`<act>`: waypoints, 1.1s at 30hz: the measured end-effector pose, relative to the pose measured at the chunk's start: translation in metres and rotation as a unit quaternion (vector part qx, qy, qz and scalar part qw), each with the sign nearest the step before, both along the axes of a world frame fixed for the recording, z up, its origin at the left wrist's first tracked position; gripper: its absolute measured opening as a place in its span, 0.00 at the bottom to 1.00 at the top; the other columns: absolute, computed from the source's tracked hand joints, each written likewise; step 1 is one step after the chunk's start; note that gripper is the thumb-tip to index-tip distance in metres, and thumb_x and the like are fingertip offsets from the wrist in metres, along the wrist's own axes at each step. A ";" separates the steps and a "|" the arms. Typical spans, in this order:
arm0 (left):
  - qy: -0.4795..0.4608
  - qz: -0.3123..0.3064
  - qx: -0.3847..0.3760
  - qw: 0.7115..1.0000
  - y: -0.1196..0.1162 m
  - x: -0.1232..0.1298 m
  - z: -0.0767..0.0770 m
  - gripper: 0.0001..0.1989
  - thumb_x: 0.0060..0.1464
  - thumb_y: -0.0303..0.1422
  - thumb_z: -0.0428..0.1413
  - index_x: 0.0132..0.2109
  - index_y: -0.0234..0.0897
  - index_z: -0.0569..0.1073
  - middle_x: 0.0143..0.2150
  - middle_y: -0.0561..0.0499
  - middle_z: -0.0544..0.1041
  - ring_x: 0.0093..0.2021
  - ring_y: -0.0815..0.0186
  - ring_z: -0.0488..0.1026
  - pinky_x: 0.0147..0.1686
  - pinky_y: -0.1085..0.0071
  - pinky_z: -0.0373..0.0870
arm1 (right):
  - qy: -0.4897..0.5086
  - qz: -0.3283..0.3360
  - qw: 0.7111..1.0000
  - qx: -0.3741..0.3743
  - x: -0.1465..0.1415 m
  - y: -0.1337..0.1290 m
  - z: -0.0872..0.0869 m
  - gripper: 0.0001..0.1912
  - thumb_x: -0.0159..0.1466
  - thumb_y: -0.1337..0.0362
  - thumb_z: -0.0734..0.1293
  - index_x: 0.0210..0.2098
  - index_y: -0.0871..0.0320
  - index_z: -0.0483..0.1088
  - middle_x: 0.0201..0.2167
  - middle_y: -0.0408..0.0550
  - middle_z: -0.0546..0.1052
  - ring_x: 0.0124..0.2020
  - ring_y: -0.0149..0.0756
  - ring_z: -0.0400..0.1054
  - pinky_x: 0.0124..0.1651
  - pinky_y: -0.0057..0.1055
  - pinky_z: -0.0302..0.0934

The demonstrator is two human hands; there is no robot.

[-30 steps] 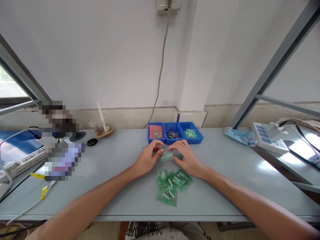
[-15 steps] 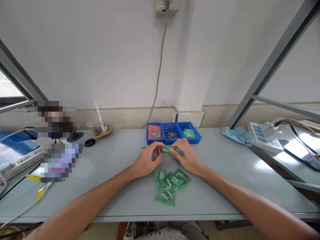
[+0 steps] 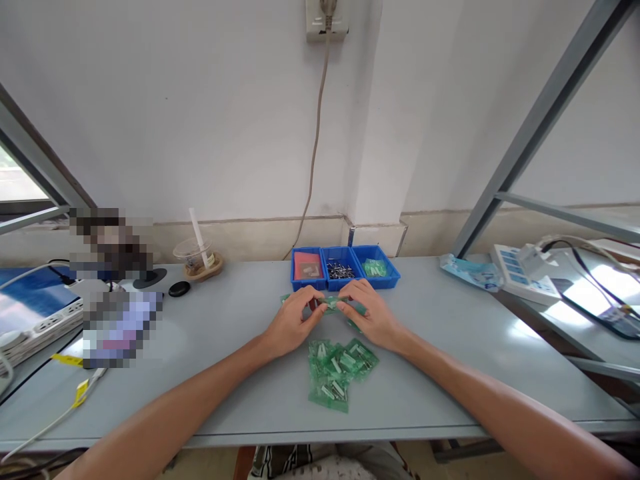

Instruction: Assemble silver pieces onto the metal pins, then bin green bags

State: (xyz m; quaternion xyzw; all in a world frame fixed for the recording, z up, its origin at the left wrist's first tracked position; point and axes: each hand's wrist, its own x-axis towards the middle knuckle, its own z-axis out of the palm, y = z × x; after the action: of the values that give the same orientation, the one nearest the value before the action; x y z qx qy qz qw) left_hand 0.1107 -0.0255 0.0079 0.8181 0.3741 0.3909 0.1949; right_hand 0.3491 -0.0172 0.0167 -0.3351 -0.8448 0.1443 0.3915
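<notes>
Between my two hands is a small green plastic bag (image 3: pixel 332 304), pinched at both sides just in front of the blue bins. My left hand (image 3: pixel 296 319) grips its left edge with thumb and fingers. On the right edge, my right hand (image 3: pixel 369 312) does the same. Partly hidden under my hands are more green bags, one poking out past the right thumb. Nearer to me lies a pile of green bags (image 3: pixel 340 367) with small white and metal parts inside.
Three joined blue bins (image 3: pixel 338 257) stand behind my hands, holding a red packet, loose metal pins and green bags. A plastic cup with a straw (image 3: pixel 194 251) and a black disc (image 3: pixel 179 288) are at left. Power strips (image 3: pixel 525 273) and a light-blue packet (image 3: pixel 470 272) lie at right.
My left thumb and fingers have closed onto the left edge of the green bag, which my right hand was holding. The view has tilted slightly upward.
</notes>
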 end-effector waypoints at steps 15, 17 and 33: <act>0.012 0.003 0.008 1.000 -0.001 0.000 0.001 0.09 0.72 0.40 0.53 0.47 0.40 0.73 0.41 0.50 0.77 0.41 0.63 0.72 0.44 0.67 0.69 | 0.016 0.024 1.000 -0.002 0.002 0.000 0.000 0.09 0.76 0.58 0.62 0.42 0.52 0.71 0.43 0.50 0.76 0.47 0.44 0.68 0.51 0.43 0.65; 0.032 0.011 0.015 0.999 0.000 -0.002 0.002 0.10 0.72 0.41 0.53 0.48 0.41 0.73 0.42 0.51 0.77 0.43 0.63 0.73 0.44 0.67 0.69 | 0.025 0.023 0.999 -0.004 0.004 0.003 0.000 0.09 0.76 0.58 0.61 0.43 0.52 0.71 0.43 0.51 0.76 0.46 0.44 0.69 0.49 0.42 0.66; 0.387 0.053 0.095 0.916 0.024 -0.046 0.015 0.18 0.68 0.49 0.55 0.42 0.37 0.73 0.41 0.44 0.78 0.42 0.53 0.77 0.41 0.62 0.66 | 0.052 -0.289 0.955 0.033 0.084 0.075 -0.012 0.12 0.73 0.53 0.61 0.48 0.53 0.68 0.38 0.51 0.78 0.41 0.48 0.70 0.49 0.45 0.64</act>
State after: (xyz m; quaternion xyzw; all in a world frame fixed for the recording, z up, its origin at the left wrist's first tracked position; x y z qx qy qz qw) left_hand 0.0646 -0.0016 0.0226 0.8991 0.4241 0.0870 -0.0648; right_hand 0.4333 0.0579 0.0051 -0.5434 -0.6949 0.0142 0.4707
